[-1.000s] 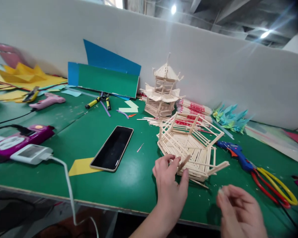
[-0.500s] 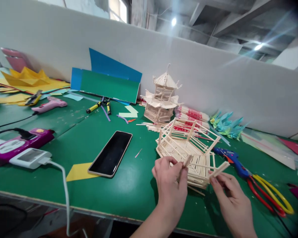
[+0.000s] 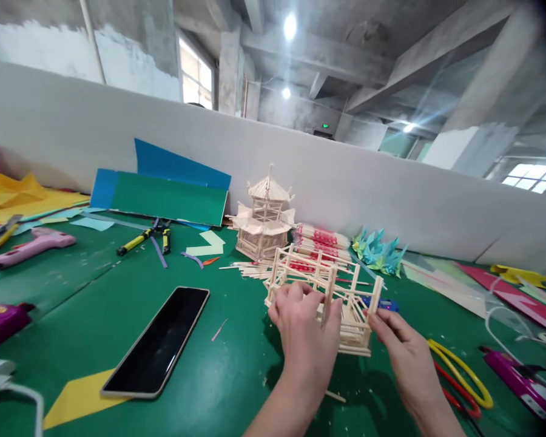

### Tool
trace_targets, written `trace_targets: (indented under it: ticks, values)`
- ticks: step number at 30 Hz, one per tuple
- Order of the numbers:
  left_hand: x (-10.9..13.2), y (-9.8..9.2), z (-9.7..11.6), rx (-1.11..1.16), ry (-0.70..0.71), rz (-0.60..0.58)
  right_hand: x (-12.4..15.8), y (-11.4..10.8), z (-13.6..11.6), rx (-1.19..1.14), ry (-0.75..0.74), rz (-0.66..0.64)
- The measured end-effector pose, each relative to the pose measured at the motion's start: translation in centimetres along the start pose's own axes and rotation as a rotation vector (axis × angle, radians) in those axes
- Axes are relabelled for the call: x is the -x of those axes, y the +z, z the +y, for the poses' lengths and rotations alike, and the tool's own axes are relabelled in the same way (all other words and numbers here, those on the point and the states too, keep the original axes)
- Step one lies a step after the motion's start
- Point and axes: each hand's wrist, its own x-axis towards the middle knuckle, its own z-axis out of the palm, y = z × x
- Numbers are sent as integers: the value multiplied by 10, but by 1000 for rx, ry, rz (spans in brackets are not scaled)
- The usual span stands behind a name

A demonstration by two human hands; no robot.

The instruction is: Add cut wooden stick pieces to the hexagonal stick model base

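Note:
On the green table stands an open, many-sided frame of thin wooden sticks [image 3: 355,350] with upright posts around its edge. My left hand [image 3: 303,328] is at the frame's near side, thumb and fingers closed around a thick post [image 3: 330,285]. At the right corner, my right hand [image 3: 403,346] pinches another post [image 3: 377,292] low down between thumb and fingers. Behind the frame is a two-tiered pagoda [image 3: 262,221] built of the same sticks. Part of the frame's floor is hidden by my left hand. A loose stick [image 3: 335,396] lies near my left wrist.
Red-marked stick bundles [image 3: 321,237] and loose sticks [image 3: 250,269] lie behind. A blue tool [image 3: 389,304] is partly hidden by the frame. Red and yellow handles [image 3: 466,373] lie right; a phone [image 3: 159,343], pink glue gun [image 3: 39,244] and pliers [image 3: 139,241] lie left.
My view has tilted up and turned right, so the frame appears more from the side. Both hands stay on its posts, with the left fingers reaching further around the near post.

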Motion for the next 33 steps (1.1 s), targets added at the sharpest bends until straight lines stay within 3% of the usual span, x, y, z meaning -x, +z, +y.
trace_targets:
  ticks: [7, 17, 25, 33]
  values:
    - [-7, 9, 7, -16, -7, 38, -3, -3, 2, -67, 51, 6]
    - [-11, 13, 8, -63, 77, 91, -3, -4, 3, -53, -1, -51]
    - [-13, 9, -10, 15, 138, 132, 1, 4, 2, 9, -111, -50]
    - [-1, -7, -43, 218, 0, 18, 19, 16, 4, 67, -184, -111]
